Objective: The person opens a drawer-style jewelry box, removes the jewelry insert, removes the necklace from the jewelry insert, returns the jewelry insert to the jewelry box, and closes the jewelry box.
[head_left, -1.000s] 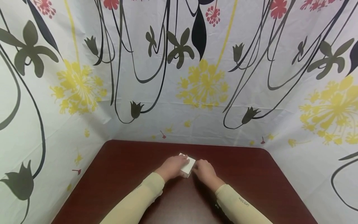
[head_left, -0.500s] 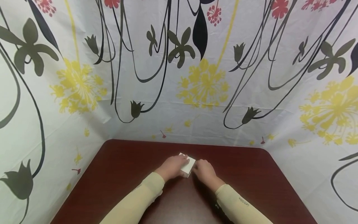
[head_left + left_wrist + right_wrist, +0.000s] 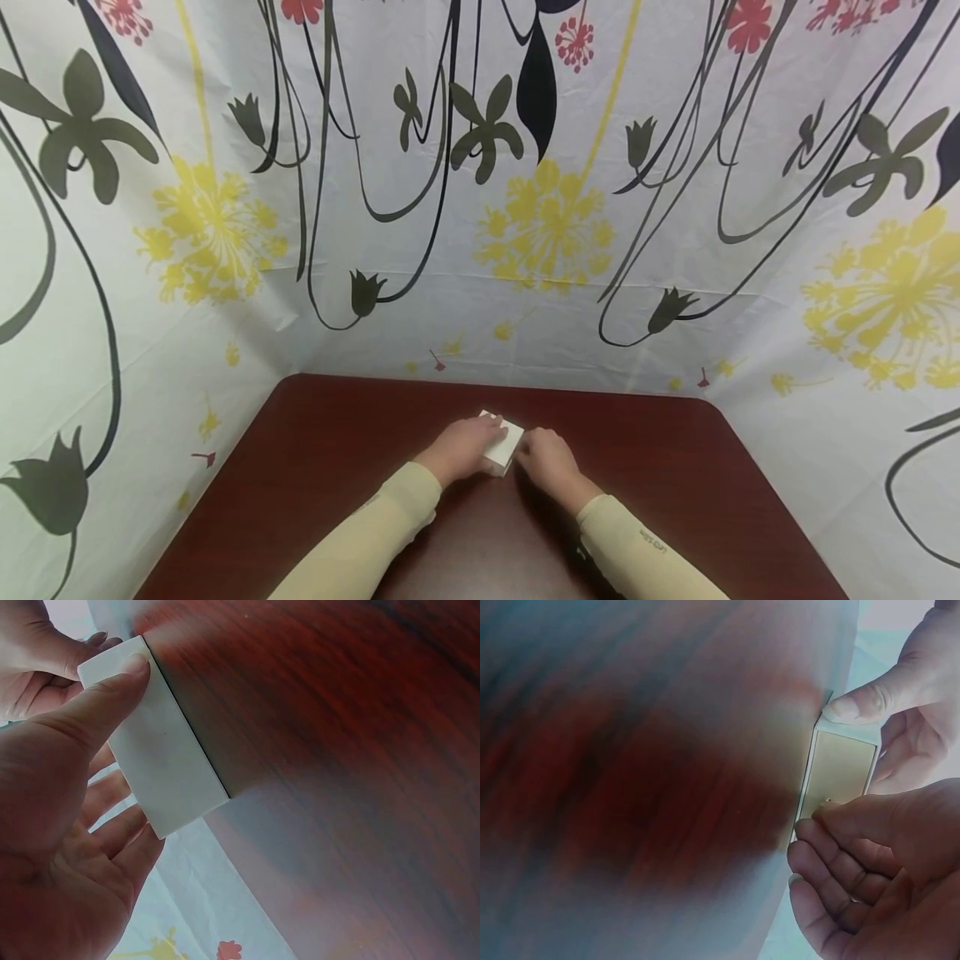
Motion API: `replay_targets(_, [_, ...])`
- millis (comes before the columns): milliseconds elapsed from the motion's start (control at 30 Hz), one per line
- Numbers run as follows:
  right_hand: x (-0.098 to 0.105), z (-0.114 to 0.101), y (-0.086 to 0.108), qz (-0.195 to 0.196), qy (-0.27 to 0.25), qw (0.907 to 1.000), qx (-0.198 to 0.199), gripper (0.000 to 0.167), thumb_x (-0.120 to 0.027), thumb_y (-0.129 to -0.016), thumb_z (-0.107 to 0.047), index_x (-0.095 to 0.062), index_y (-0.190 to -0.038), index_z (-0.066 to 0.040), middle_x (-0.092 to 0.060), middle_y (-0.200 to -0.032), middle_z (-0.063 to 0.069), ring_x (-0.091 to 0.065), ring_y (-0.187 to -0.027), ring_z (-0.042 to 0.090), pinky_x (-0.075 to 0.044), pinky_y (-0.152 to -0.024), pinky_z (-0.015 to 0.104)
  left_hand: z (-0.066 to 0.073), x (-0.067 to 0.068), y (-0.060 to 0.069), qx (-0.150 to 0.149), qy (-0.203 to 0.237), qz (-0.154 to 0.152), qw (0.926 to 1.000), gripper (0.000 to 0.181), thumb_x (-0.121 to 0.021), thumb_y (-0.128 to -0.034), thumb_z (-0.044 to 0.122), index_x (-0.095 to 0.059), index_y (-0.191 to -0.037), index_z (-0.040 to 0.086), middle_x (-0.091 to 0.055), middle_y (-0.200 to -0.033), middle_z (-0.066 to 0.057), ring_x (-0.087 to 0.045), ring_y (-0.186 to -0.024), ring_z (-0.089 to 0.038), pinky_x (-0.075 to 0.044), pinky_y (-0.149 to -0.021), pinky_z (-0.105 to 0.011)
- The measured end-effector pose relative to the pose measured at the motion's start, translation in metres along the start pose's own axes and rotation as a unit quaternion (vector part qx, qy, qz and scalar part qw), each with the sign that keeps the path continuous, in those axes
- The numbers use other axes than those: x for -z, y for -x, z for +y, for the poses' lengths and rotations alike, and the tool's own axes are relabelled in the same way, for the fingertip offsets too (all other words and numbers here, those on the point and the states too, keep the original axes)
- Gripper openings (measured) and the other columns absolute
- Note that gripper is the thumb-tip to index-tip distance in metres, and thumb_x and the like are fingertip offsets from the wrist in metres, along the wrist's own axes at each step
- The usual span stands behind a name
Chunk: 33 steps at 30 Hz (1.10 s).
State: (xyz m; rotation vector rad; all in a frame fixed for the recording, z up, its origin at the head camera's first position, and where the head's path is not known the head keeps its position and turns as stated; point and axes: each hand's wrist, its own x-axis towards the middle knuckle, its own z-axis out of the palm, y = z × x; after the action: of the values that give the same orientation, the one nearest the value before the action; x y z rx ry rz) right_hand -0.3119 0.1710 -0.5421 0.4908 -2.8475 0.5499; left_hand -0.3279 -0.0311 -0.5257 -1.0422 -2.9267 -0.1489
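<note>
In the head view a small white box (image 3: 504, 447) lies towards the table's far side, gripped by my left hand (image 3: 462, 446). The left wrist view shows my left thumb pressed on one long face of the box (image 3: 169, 757), with the fingers behind it. My right hand (image 3: 551, 463) is at the box's right end. In the right wrist view that end has a pale yellowish panel (image 3: 842, 766) with a tiny dark mark. My right thumb and curled index finger meet at the panel's lower edge; whatever lies between their tips is hidden. The other right fingers are curled.
The dark red wooden table (image 3: 330, 442) has rounded far corners. Patterned cloth (image 3: 427, 333) with flowers and stems stands behind the table and along its left and right sides.
</note>
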Motion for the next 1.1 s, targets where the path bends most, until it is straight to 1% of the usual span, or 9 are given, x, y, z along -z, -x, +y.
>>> replay_targets(167, [-0.0007, 0.0012, -0.0004, -0.002, -0.003, 1.0, -0.003, 0.02, -0.087, -0.09, -0.01, -0.074, -0.075, -0.013, -0.07, -0.071, -0.001, -0.063, -0.064, 0.018, -0.055, -0.059, 0.043, -0.0011, -0.0019, -0.0009, -0.001, -0.003, 0.003, 1.0, 0.075, -0.09, -0.0915, 0.047, -0.065, -0.157, 0.02, -0.057, -0.164, -0.008, -0.055, -0.15, -0.023, -0.051, -0.117, -0.038])
replay_targets(400, [0.0009, 0.0024, 0.0003, -0.001, -0.011, 0.9999, 0.003, 0.015, -0.085, -0.09, -0.008, -0.077, -0.078, -0.012, -0.071, -0.073, -0.002, -0.067, -0.067, 0.019, -0.057, -0.062, 0.043, -0.0016, -0.0012, 0.001, -0.001, 0.007, 0.006, 1.0, 0.074, -0.09, -0.0923, 0.047, -0.065, -0.157, 0.019, -0.057, -0.164, -0.008, -0.054, -0.151, -0.024, -0.051, -0.117, -0.039])
replay_targets(633, [0.0008, 0.0027, 0.0017, -0.006, -0.006, 1.0, 0.003, 0.015, -0.084, -0.092, -0.009, -0.078, -0.078, -0.012, -0.072, -0.074, -0.002, -0.068, -0.068, 0.02, -0.057, -0.062, 0.043, -0.0012, -0.0025, 0.0004, -0.003, 0.007, 0.008, 0.9999, 0.075, -0.091, -0.0912, 0.047, -0.066, -0.156, 0.019, -0.058, -0.163, -0.009, -0.056, -0.149, -0.024, -0.052, -0.116, -0.038])
replay_targets(900, [0.0004, 0.0033, 0.0025, -0.003, -0.007, 1.0, 0.003, 0.02, -0.084, -0.09, -0.007, -0.074, -0.075, -0.015, -0.07, -0.073, -0.002, -0.065, -0.066, 0.019, -0.056, -0.061, 0.043, -0.0019, -0.0043, -0.0002, -0.002, 0.012, 0.007, 0.9999, 0.075, -0.091, -0.091, 0.046, -0.066, -0.156, 0.019, -0.058, -0.164, -0.009, -0.055, -0.149, -0.024, -0.052, -0.116, -0.039])
replay_targets(1100, [0.0016, 0.0037, 0.0027, 0.0, -0.009, 0.9999, 0.007, 0.023, -0.085, -0.09, -0.007, -0.073, -0.073, -0.016, -0.068, -0.07, -0.004, -0.062, -0.064, 0.018, -0.055, -0.06, 0.042, -0.0023, -0.0045, -0.0008, -0.003, 0.005, 0.009, 0.9999, 0.075, -0.09, -0.0911, 0.047, -0.065, -0.156, 0.019, -0.058, -0.164, -0.009, -0.056, -0.148, -0.024, -0.052, -0.115, -0.038])
